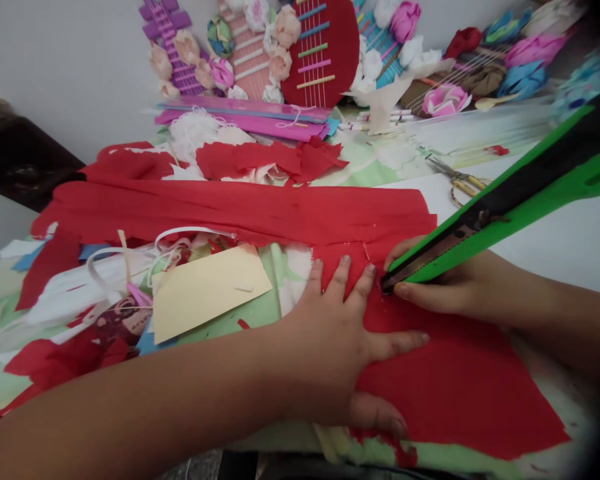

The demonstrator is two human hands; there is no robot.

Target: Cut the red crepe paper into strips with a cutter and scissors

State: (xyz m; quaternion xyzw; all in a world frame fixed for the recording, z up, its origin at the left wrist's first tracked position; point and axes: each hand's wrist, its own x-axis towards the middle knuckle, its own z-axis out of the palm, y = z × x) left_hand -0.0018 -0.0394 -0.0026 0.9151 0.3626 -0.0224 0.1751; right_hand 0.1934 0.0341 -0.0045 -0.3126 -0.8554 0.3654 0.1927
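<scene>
My left hand (pixel 325 353) lies flat with its fingers spread, pressing on a sheet of red paper (pixel 460 387). In my right hand (pixel 445 287) is a green and black box cutter (pixel 480 220), gripped low near its tip. That tip touches the red paper just right of my left fingers; the blade's point is too hidden to make out. A broken, pale-edged cut line runs through the red paper beyond the fingertips. A long folded part of red paper (pixel 230 210) stretches away to the left.
Yellowed scissors (pixel 457 180) lie behind the cutter. A cream card (pixel 213 293), white cords and scraps clutter the left. Purple sheets (pixel 250 123) and white string (pixel 195 127) lie at the back, before a red board with strings (pixel 323 53) and several paper flowers.
</scene>
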